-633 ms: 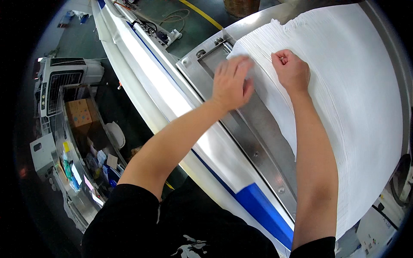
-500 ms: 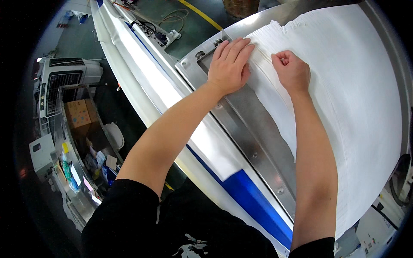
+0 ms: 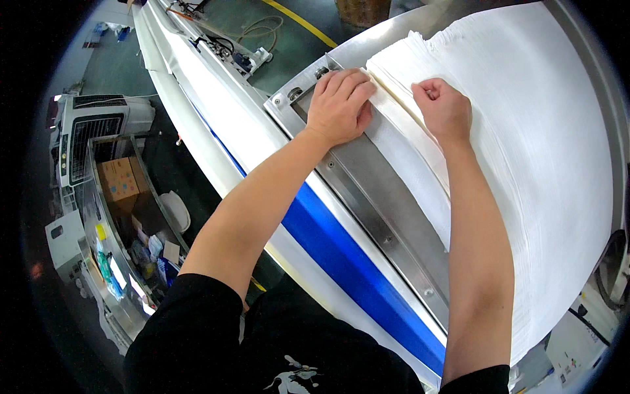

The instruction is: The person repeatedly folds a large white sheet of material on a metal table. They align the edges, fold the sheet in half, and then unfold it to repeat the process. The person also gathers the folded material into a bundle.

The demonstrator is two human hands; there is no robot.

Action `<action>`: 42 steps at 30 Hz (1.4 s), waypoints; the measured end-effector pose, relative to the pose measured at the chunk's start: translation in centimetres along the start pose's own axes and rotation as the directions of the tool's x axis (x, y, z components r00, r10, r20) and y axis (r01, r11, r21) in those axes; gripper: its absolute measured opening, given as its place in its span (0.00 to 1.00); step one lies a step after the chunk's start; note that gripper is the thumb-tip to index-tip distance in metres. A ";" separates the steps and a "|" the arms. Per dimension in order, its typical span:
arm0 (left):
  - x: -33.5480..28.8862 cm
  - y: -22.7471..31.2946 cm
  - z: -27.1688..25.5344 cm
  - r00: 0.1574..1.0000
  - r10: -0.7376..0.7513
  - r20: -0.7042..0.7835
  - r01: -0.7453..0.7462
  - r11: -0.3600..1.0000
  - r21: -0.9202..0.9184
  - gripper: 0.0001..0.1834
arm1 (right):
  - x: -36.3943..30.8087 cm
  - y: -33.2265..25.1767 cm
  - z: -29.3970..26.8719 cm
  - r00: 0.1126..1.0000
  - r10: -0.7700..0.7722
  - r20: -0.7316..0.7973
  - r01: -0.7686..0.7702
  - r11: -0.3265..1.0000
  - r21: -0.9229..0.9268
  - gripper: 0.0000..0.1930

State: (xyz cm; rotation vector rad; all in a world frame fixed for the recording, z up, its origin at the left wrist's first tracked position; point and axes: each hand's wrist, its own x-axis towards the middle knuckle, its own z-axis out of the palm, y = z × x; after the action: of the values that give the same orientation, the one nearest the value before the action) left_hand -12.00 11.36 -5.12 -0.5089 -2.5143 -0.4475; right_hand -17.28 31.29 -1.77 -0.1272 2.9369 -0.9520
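Observation:
A thick, fanned stack of thin white sheets [image 3: 538, 131] lies on a metal table; whether they are paper or cloth I cannot tell. My left hand [image 3: 340, 108] is at the stack's far left edge, its fingers bent together over the sheet edges. My right hand [image 3: 445, 108] rests on top of the stack, to the right of the left hand. It is curled closed, and whatever may be between its thumb and fingertips is hidden. Between the hands, a band of cream-tinged sheet edges [image 3: 400, 105] runs down to my right forearm.
A steel bar [image 3: 367, 203] borders the stack on the left, beside a long white and blue cover [image 3: 354, 282]. At the far left stand a metal cart [image 3: 154, 190] with a cardboard box [image 3: 118, 180] and a white air cooler [image 3: 98, 131]. A coiled hose [image 3: 262, 29] lies on the floor.
My left hand has shifted slightly left and toward me, its fingers more bent. The cream-tinged band of sheet edges between the hands has widened. My right hand has hardly moved.

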 end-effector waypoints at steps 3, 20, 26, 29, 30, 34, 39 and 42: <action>0.5 0.5 0.0 1.000 0.005 0.016 -0.005 1.000 0.006 0.23 | 0.0 0.2 0.0 1.000 -0.016 -0.017 0.016 1.000 0.003 0.12; -0.5 0.7 -2.0 0.998 0.009 0.057 -0.011 0.999 0.031 0.20 | 0.1 0.4 -0.8 1.000 -0.013 -0.002 0.013 1.000 0.017 0.13; 0.7 -0.7 -4.1 0.910 0.282 0.305 -0.286 0.958 -0.033 0.19 | -4.6 -0.3 -1.7 0.991 -0.131 -0.017 0.129 0.927 0.352 0.14; 1.2 -1.3 -4.4 0.803 0.358 0.477 -0.355 0.929 -0.099 0.15 | -12.6 0.3 -2.3 0.999 -0.036 0.002 0.036 0.996 0.081 0.16; 1.8 -0.8 -4.7 0.754 0.323 0.572 -0.367 0.929 -0.040 0.17 | -15.3 1.6 -2.8 0.999 0.031 -0.026 -0.033 0.995 -0.096 0.18; 4.1 1.9 -5.8 0.561 0.084 0.823 -0.400 0.899 0.180 0.30 | -26.1 9.6 -7.0 0.941 0.319 -0.113 -0.337 0.908 -0.247 0.22; 5.5 6.8 -3.4 0.429 -0.171 0.887 -0.544 0.735 0.404 0.31 | -41.6 23.2 -17.3 0.773 0.616 -0.154 -0.609 0.651 -0.453 0.27; 6.3 7.4 -1.8 0.336 -0.164 0.927 -0.630 0.693 0.351 0.25 | -48.5 28.7 -22.2 0.673 0.704 -0.227 -0.699 0.505 -0.506 0.29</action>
State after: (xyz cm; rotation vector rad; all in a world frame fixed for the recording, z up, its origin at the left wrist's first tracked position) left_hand -12.97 18.71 1.39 -1.0439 -3.1798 1.3240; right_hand 27.55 71.96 0.42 0.9820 2.6883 0.0533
